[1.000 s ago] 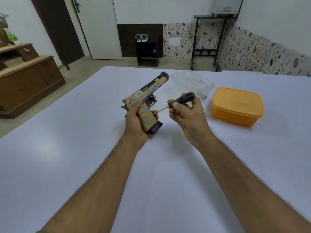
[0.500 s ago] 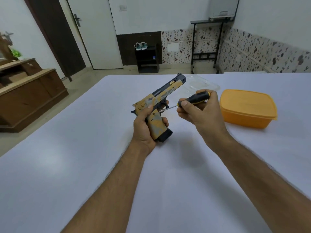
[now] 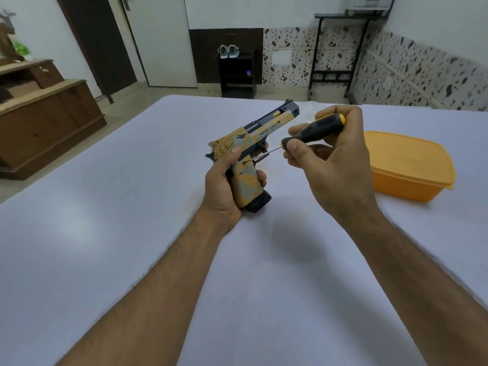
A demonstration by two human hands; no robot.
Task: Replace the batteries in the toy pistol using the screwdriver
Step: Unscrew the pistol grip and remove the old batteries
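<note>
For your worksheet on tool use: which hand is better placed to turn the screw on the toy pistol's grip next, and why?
The right hand: it holds the black-and-yellow screwdriver, tip at the grip. The left hand steadies the tan-and-grey toy pistol.

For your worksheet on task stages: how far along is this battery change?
Done: left hand holds the toy pistol; right hand holds the screwdriver. In hand: its tip is at the grip, apparently at a screw. Left: opening the cover and swapping batteries; none are visible.
</note>
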